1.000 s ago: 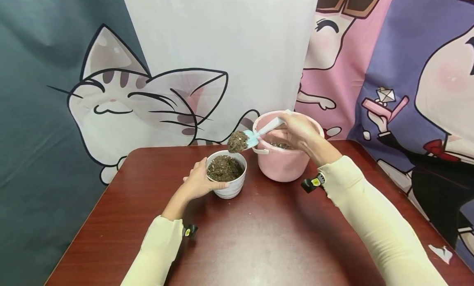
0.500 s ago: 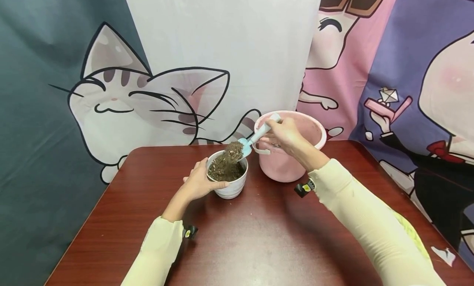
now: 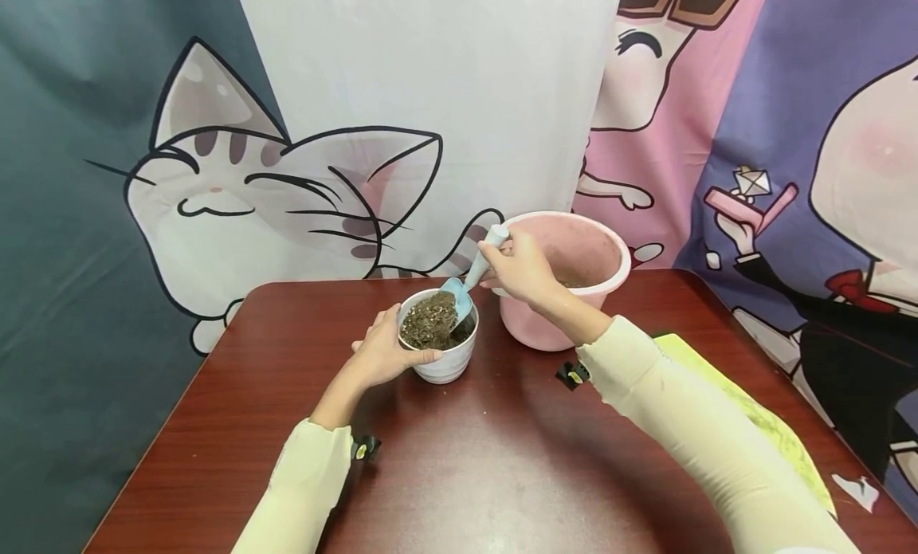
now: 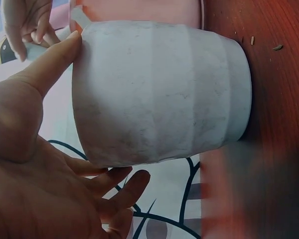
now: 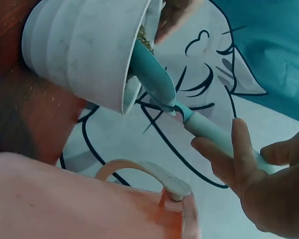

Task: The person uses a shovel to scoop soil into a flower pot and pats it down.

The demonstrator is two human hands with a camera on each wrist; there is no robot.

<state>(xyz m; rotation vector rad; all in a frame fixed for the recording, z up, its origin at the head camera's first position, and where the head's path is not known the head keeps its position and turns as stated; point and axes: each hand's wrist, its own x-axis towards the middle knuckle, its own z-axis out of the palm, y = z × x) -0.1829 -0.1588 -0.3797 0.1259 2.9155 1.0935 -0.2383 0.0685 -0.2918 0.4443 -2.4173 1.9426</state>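
Note:
A white ribbed flower pot (image 3: 448,367) full of dark soil (image 3: 428,323) stands upright on the table. My left hand (image 3: 382,351) holds it near the rim, thumb on the near side and fingers round the left; the left wrist view shows the pot (image 4: 159,94) between thumb and fingers. My right hand (image 3: 522,269) grips the pale handle of a small light-blue garden trowel (image 3: 459,294). In the right wrist view the trowel's blade (image 5: 152,74) points down into the pot's mouth, its tip hidden inside.
Behind and right of the pot is a pink bucket (image 3: 548,323) with a white handle and some soil inside. A yellow-green sheet (image 3: 753,418) lies by the right sleeve, and a white scrap (image 3: 856,492) is near the right edge. A printed curtain (image 3: 430,60) hangs behind the table (image 3: 459,474).
My right hand has moved left from over the bucket and tipped the trowel steeper; its soil has slid into the pot. The left hand has stayed on the pot. More of the yellow-green sheet shows.

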